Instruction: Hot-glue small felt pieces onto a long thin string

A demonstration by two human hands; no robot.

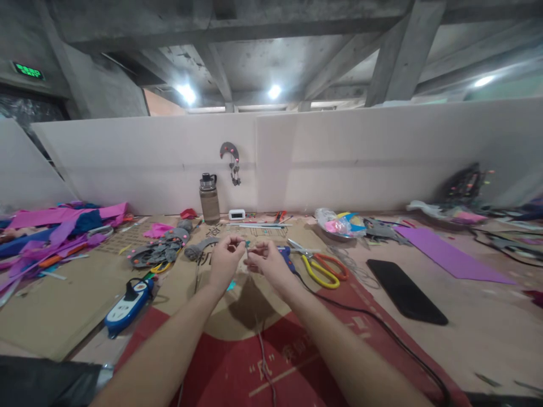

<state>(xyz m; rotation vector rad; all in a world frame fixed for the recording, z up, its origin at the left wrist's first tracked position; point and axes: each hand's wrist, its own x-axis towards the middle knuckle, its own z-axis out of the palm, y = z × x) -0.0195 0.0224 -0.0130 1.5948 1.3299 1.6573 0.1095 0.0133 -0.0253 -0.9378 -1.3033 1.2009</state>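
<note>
My left hand point(228, 259) and my right hand point(268, 261) meet above the cardboard, fingertips pinched close together. Between them shows a tiny dark teal bit point(247, 243), too small to name. A thin cord point(262, 353) runs down the red part of the board below my hands. Just beyond my right wrist lies a blue glue gun point(287, 258), its black cable trailing toward the lower right. Grey rolled felt point(201, 247) lies left of my left hand. A small turquoise scrap point(231, 285) is under my left wrist.
Scissors with yellow point(320, 276) and orange handles lie at right, near a black phone point(406, 291) and purple sheet point(456, 254). At left are a blue-and-white device point(129, 305), grey felt pieces with pink dots point(156, 249) and coloured cloth point(63, 232). A bottle point(209, 199) stands behind.
</note>
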